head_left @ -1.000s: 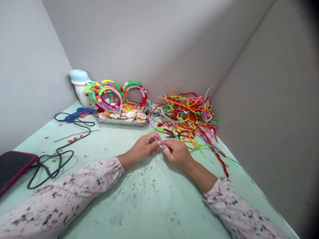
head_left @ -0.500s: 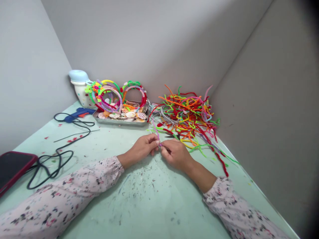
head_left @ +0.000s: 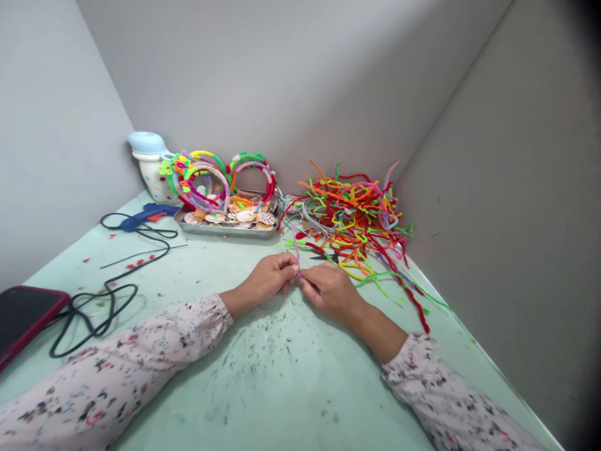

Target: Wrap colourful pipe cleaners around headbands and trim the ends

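Pipe cleaner [head_left: 296, 243], purple, pinched between the fingertips of the person's left hand [head_left: 268, 279] and right hand [head_left: 331, 290], its free end towards twelve o'clock. Probably light, fuzzy and easily bent, neither slippery nor brittle; best gripped close to where the fingertips meet. Tangled pile [head_left: 353, 203] of similar stems at one o'clock.

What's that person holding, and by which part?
A purple pipe cleaner, pinched at its lower part by the left hand and right hand; its upper length sticks up free.
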Demonstrator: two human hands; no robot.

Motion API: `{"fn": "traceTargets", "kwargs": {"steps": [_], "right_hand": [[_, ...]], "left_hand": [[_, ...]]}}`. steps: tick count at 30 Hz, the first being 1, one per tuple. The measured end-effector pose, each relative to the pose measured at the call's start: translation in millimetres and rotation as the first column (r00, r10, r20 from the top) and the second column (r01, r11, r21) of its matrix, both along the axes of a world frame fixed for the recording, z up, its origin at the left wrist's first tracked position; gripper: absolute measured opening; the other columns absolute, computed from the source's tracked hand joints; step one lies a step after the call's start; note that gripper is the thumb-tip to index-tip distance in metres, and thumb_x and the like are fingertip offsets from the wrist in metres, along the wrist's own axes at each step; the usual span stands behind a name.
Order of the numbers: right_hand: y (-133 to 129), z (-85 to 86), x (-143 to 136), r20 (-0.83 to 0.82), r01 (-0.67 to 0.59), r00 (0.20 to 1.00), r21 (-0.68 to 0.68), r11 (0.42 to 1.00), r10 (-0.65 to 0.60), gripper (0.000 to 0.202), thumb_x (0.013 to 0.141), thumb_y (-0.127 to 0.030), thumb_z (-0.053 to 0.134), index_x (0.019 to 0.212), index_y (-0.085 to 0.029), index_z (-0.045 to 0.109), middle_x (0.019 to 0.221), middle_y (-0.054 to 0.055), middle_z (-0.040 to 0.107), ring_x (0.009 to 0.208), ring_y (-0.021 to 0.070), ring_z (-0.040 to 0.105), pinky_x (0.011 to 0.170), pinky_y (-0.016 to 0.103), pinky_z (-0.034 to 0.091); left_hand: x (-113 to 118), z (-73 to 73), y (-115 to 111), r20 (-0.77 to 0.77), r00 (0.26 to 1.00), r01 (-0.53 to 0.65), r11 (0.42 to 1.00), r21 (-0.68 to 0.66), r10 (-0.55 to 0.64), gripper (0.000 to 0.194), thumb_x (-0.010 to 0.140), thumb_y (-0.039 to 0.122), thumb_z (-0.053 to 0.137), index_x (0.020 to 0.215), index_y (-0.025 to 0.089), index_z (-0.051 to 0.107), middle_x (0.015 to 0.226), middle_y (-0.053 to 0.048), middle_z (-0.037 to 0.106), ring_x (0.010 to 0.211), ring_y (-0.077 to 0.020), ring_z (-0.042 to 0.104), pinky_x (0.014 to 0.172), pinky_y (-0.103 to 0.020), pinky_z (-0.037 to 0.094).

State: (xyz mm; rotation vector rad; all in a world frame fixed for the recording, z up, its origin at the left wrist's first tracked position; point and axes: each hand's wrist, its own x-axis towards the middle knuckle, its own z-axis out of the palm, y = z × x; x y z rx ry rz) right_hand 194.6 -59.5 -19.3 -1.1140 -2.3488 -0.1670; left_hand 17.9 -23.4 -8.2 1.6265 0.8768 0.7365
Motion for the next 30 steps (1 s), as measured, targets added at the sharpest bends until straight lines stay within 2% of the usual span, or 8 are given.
{"fn": "traceTargets", "kwargs": {"steps": [11, 17, 22, 26, 30], "right_hand": [[-1.9, 3.8, -1.7, 0.144, 0.012, 0.989, 0.158, 0.987, -0.035, 0.024, 0.09, -0.02, 0.043, 0.08, -0.016, 0.064, 0.064, 0.004, 0.058, 0.063, 0.0155, 0.048, 0.071, 0.03, 0.035], [-2.1, 4.8, -3.1, 0.18, 0.021, 0.982, 0.183, 0.983, -0.054, 0.025, 0.091, -0.02, 0.042, 0.082, -0.015, 0.064, 0.064, 0.004, 0.058, 0.062, 0.0156, 0.047, 0.071, 0.031, 0.035], [-1.5, 2.6, -2.0, 0.136, 0.037, 0.989, 0.14, 0.99, -0.056, 0.02, 0.09, -0.019, 0.044, 0.085, -0.015, 0.064, 0.069, 0.005, 0.061, 0.066, 0.0163, 0.05, 0.073, 0.031, 0.035], [-0.7, 2.0, -2.1, 0.047, 0.088, 0.995, 0.082, 0.993, -0.092, 0.022, 0.09, -0.02, 0.044, 0.08, -0.016, 0.063, 0.069, 0.005, 0.062, 0.068, 0.0162, 0.053, 0.074, 0.03, 0.037], [0.2, 0.9, -1.7, -0.046, 0.095, 0.995, 0.053, 0.994, -0.092, 0.021, 0.091, -0.021, 0.044, 0.091, -0.016, 0.065, 0.075, 0.007, 0.067, 0.074, 0.0173, 0.058, 0.077, 0.031, 0.039]], "left_hand": [[-0.4, -2.9, 2.2, -0.007, 1.0, -0.02, 1.0, 0.014, 0.02, 0.019, 0.08, 0.034, 0.051, 0.071, 0.017, 0.049, 0.05, 0.005, 0.047, 0.042, -0.007, 0.041, 0.043, -0.019, 0.03], [0.8, -2.9, 1.9, -0.008, 0.999, -0.039, 0.999, 0.011, 0.039, 0.018, 0.08, 0.032, 0.051, 0.07, 0.017, 0.048, 0.05, 0.006, 0.046, 0.04, -0.0069, 0.041, 0.042, -0.019, 0.03], [1.5, -5.0, 1.0, 0.026, 0.999, -0.046, 0.998, 0.04, 0.045, 0.021, 0.083, 0.034, 0.05, 0.071, 0.017, 0.047, 0.05, 0.006, 0.046, 0.041, -0.0066, 0.042, 0.042, -0.019, 0.03], [2.1, -7.2, 1.7, 0.111, 0.994, -0.018, 0.999, 0.047, 0.013, 0.022, 0.085, 0.038, 0.049, 0.085, 0.016, 0.051, 0.059, 0.005, 0.051, 0.044, -0.0063, 0.045, 0.043, -0.018, 0.032], [2.6, -6.9, 1.3, 0.142, 0.99, -0.031, 0.998, 0.047, 0.024, 0.029, 0.087, 0.04, 0.046, 0.104, 0.018, 0.052, 0.069, 0.003, 0.054, 0.045, -0.0062, 0.047, 0.042, -0.018, 0.032]]}}
